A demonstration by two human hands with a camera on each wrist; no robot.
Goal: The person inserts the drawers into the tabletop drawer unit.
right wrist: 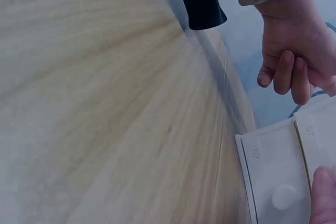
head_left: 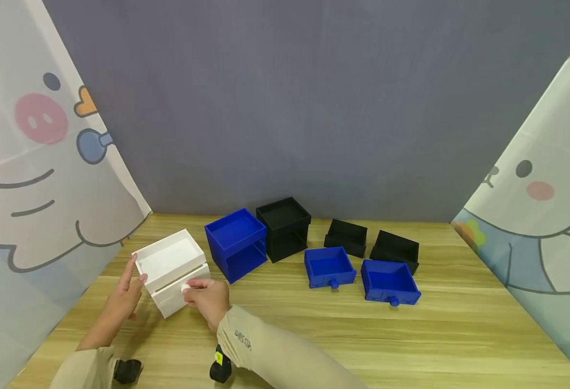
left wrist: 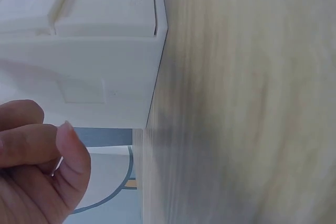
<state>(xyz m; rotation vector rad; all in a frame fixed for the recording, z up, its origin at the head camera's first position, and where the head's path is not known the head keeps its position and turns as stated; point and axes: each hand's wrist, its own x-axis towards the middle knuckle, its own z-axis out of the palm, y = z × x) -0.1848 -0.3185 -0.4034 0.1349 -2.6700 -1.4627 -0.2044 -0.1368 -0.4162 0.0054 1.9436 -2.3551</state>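
A white drawer cabinet (head_left: 164,260) stands at the left, with a shallow tray top and a drawer front below it. My left hand (head_left: 121,297) holds the cabinet's left side by the upper edge. Its lower fingers (left wrist: 73,163) curl beside the wall in the left wrist view. At the front, my right hand (head_left: 209,300) pinches a white knob (head_left: 185,288). In the right wrist view, one fingertip (right wrist: 323,192) lies at the upper front panel, and a second round knob (right wrist: 284,196) shows on the lower one. The insides of the drawers are hidden.
Right of the white cabinet stand a blue cabinet (head_left: 236,235) and a black cabinet (head_left: 283,229), both with open fronts. Further right lie two black drawers (head_left: 346,237) and two blue drawers (head_left: 330,266) on the wooden table (head_left: 435,335). A grey wall (head_left: 285,108) rises behind.
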